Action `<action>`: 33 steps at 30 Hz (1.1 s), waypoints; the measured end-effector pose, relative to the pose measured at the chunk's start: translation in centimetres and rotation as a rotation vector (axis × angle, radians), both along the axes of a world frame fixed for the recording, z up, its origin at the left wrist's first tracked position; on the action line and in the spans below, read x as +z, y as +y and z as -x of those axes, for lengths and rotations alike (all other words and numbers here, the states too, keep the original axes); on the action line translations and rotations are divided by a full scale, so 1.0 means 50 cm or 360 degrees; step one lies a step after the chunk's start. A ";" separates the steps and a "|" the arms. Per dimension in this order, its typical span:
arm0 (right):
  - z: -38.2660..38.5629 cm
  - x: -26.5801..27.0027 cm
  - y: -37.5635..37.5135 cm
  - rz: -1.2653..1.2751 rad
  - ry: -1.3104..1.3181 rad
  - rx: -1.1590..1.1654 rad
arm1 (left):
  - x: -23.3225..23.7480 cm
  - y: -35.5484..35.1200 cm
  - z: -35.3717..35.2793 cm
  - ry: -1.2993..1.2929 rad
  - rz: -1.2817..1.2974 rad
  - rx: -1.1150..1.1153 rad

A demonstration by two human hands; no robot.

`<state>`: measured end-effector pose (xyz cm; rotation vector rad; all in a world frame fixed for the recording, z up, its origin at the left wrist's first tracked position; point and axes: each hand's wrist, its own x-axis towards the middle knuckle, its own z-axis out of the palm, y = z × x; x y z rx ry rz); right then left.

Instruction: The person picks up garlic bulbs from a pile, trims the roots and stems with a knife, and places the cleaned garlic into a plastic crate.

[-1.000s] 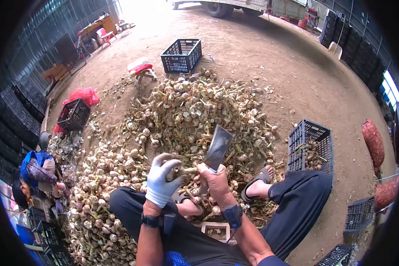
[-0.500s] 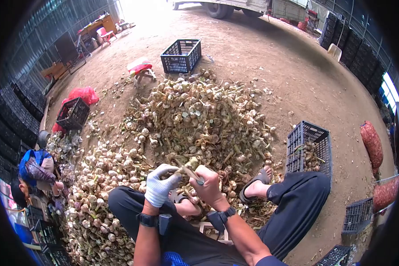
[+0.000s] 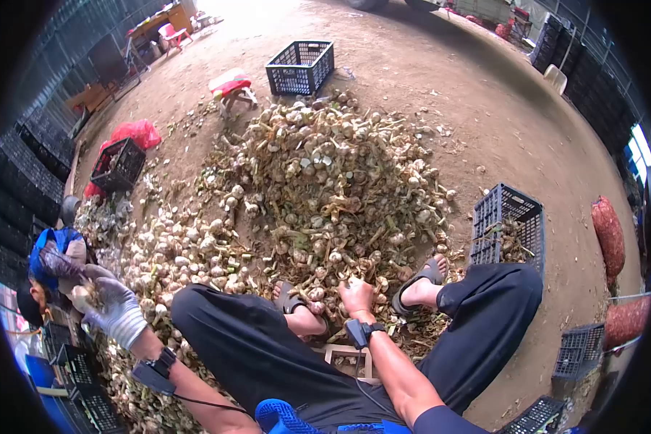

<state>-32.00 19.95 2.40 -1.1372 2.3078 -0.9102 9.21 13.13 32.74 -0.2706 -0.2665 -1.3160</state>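
Observation:
My left hand, in a white and grey glove, is stretched out over the left side of the garlic heap. Its fingers are curled round what looks like a garlic bulb, partly hidden and blurred. My right hand is bare and closed, down at the near edge of the central pile of untrimmed garlic, between my feet. What its fingers hold is hidden from view. Loose garlic bulbs lie right beside it. Bulbs with short stems spread across the ground on the left.
A black crate stands behind the pile by a small stool. Another crate, with garlic scraps inside, is by my right knee. A co-worker crouches at left. Red mesh sacks stand at right.
My left hand has swung from the middle far out to the left. My right hand has dropped forward to the garlic pile. The hands are now apart, and the view has tilted down slightly.

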 end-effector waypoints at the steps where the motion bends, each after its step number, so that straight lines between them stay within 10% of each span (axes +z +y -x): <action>1: -0.017 -0.007 0.000 0.0085 0.0042 0.0139 | -0.024 0.013 -0.006 -0.0004 -0.0158 -0.0071; 21: -0.134 -0.082 -0.043 -0.0810 0.0194 0.0390 | -0.082 -0.005 0.268 -0.0890 -0.0722 -0.0217; 27: -0.114 -0.058 -0.043 -0.0520 0.0063 0.0298 | -0.088 -0.007 0.286 -0.1301 -0.0891 -0.0071; 33: -0.087 0.118 -0.111 0.0110 -0.1353 0.0140 | -0.083 -0.007 0.352 -0.2484 -0.0854 0.0000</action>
